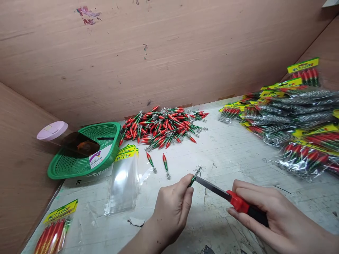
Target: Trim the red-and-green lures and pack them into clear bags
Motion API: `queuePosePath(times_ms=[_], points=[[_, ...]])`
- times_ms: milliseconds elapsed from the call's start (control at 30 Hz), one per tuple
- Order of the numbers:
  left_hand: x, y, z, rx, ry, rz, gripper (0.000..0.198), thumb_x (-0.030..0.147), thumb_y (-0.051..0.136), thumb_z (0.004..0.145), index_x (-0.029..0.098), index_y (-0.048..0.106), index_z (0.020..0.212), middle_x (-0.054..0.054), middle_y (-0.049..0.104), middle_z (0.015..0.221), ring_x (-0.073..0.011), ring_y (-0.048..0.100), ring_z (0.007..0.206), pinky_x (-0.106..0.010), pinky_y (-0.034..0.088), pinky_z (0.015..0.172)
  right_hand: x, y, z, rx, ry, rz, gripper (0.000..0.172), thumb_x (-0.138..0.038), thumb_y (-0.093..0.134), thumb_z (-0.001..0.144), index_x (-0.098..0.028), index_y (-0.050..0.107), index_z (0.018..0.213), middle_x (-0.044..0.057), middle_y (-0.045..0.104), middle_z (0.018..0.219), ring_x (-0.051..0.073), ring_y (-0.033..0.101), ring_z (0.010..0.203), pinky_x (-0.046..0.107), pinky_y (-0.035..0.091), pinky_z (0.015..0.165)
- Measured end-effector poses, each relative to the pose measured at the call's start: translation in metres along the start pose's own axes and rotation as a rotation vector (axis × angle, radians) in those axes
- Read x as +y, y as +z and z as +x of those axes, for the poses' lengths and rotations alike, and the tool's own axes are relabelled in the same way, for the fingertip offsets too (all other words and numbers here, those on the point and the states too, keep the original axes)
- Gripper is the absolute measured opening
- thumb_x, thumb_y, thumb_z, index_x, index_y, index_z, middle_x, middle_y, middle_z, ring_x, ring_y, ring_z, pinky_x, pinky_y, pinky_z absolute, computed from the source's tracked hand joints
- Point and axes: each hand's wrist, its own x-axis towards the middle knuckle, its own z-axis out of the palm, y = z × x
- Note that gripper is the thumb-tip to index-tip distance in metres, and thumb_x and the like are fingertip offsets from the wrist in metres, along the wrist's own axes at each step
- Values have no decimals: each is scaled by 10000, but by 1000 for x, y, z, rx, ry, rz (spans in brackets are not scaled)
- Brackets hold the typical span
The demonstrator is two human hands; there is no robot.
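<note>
My left hand (174, 204) is closed around a small green squid lure (192, 179), with its metal hook crown sticking out past the thumb and forefinger. In my right hand (265, 208) is a flat metal file (214, 187) with a red and black handle. The file's tip rests at the lure's hook end. Most of the held lure is hidden inside my left fingers. Two loose red and green lures (165, 165) lie on the table just beyond my left hand.
A large heap of lures (164, 125) lies by the back wall. Flat clear bags (123, 187) with yellow headers sit left, beside a green basket (71, 173) holding a lidded cup (52, 130). Filled packs (280, 109) pile up at right; another pack (54, 229) is front left.
</note>
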Motion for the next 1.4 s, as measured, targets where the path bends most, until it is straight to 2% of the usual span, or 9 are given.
queuePosePath(times_ms=[200, 300, 433, 567, 700, 833, 1000, 1200, 1400], points=[[5, 6, 0, -122, -372, -715, 309, 378, 332, 956, 177, 526, 1088, 71, 263, 567, -90, 242, 499, -229, 221, 473, 1, 5, 0, -64, 113, 172, 198, -264, 513, 899, -210, 489, 711, -20, 537, 686, 109, 541, 631, 212, 403, 583], [-2, 4, 6, -7, -463, -895, 302, 403, 321, 950, 185, 510, 1039, 76, 240, 567, -94, 205, 499, -226, 203, 465, 19, 10, -2, -57, 135, 163, 232, -314, 474, 916, -212, 491, 708, -4, 548, 733, 127, 553, 680, 225, 428, 618], [-33, -17, 24, 142, -333, -446, 230, 326, 374, 942, 228, 555, 1045, 9, 494, 745, -126, 464, 728, -263, 392, 719, 72, 23, -12, 255, 127, -312, 253, -386, 431, 901, -204, 550, 770, 54, 542, 810, 189, 536, 699, 305, 427, 609], [-79, -25, 43, -115, -7, 219, 240, 163, 456, 888, 252, 673, 940, -77, 581, 1159, -263, 421, 1189, -487, 305, 1006, 121, 37, -17, 376, 12, -660, 275, -387, 405, 904, -178, 567, 831, 91, 542, 845, 217, 522, 710, 336, 424, 606], [-108, -14, 52, -225, 86, 273, 290, 34, 552, 775, 278, 706, 807, -14, 648, 1120, -256, 433, 1254, -496, 239, 1090, 135, 46, -20, 420, -48, -714, 306, -424, 395, 918, -171, 541, 827, 125, 556, 900, 238, 545, 760, 360, 448, 638], [-114, -17, 42, -131, 20, 297, 425, -35, 481, 740, 286, 687, 928, -2, 647, 1123, -202, 514, 1175, -406, 360, 1036, 131, 45, -26, 421, -44, -651, 355, -526, 457, 877, -179, 526, 914, 141, 582, 983, 283, 580, 900, 401, 476, 728], [-122, -33, 18, 170, -298, 370, 240, 180, 431, 858, 180, 637, 980, -89, 575, 947, -220, 606, 847, -383, 499, 747, 102, 42, 0, 389, -77, -562, 403, -511, 527, 848, -180, 516, 1078, 151, 576, 1093, 289, 567, 983, 407, 487, 774], [-118, -24, 11, 153, -399, 297, 193, 153, 429, 820, 184, 615, 779, -37, 554, 816, -154, 591, 700, -284, 485, 658, 47, 77, 76, 57, -243, -403, 251, -180, 596, 797, -177, 541, 1042, 107, 612, 1025, 245, 568, 926, 382, 504, 759], [-104, -28, 16, 113, -386, 236, 178, 174, 448, 828, 192, 618, 779, -24, 594, 773, -154, 595, 682, -276, 478, 659, 48, 77, 131, 108, -210, -455, 182, -117, 545, 833, -171, 584, 1002, 60, 636, 931, 190, 582, 884, 315, 509, 753]])
